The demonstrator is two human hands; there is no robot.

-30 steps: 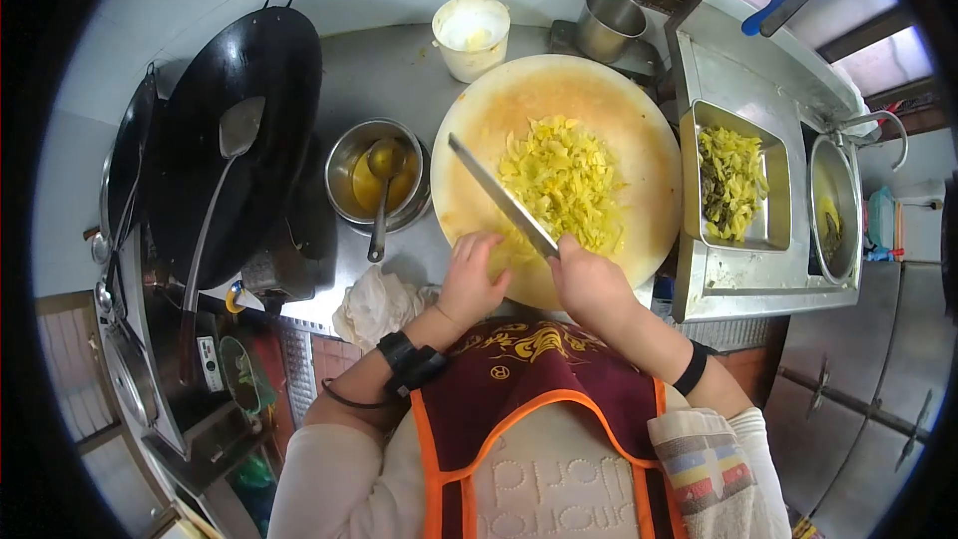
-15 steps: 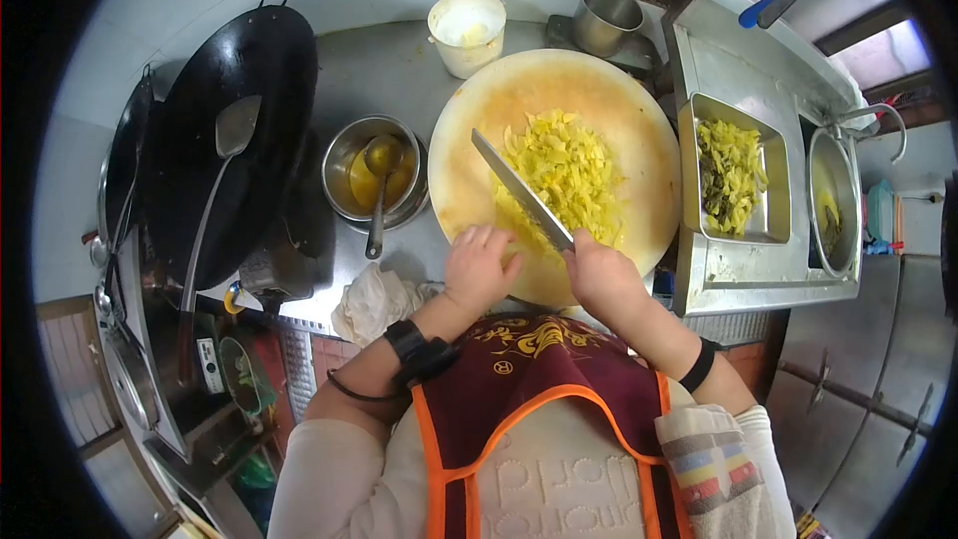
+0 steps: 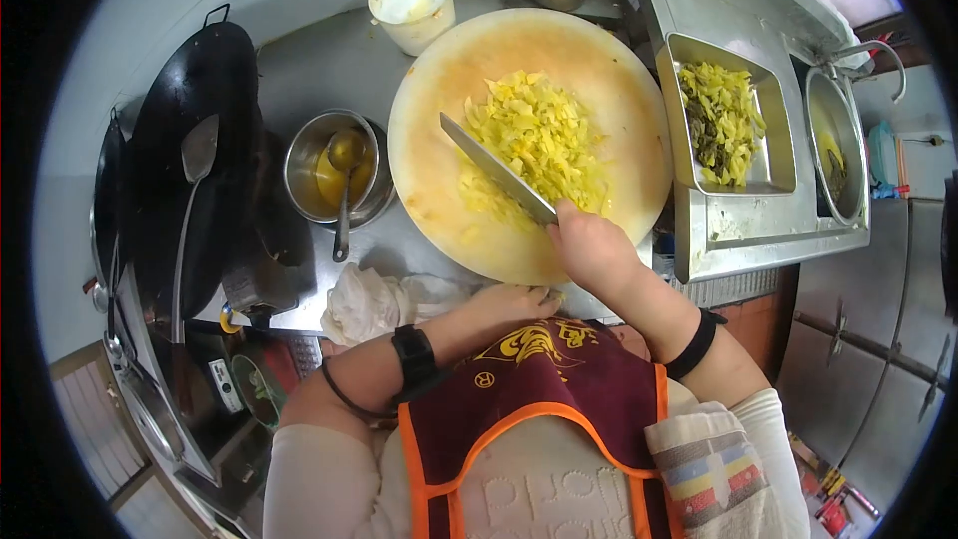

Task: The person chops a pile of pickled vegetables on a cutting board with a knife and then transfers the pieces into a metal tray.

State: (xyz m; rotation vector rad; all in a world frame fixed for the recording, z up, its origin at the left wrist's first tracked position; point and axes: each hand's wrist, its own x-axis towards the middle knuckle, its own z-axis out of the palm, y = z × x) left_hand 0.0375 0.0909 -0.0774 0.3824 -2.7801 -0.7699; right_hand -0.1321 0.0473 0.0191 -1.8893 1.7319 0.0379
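**Yellow heap cut small, cleaver laid against its left side**

Yellow is most of what you see on the round wooden chopping board point(image 3: 439, 200): a loose heap of chopped yellow greens point(image 3: 544, 135) sits at its middle and far half. The pieces look short and ragged. By my reckoning the cutting is well along, since no whole leaf or stalk shows. To the right, a steel tray point(image 3: 781, 175) holds more of the same cut greens, darker bits among them, so part of the batch seems to be off the board already. What is left, as far as I can judge, is any finer chopping of this heap and clearing it from the board.

The right hand point(image 3: 594, 250) is at the board's near edge, closed around the handle of a cleaver point(image 3: 496, 168). Its blade slants away to the far left, along the heap's left side. The heap lies just beyond that hand.

The left hand point(image 3: 519, 299) is off the board, low at the near rim beside a crumpled white cloth point(image 3: 374, 304). It holds nothing I can see, and I cannot tell whether its fingers are flat or curled.
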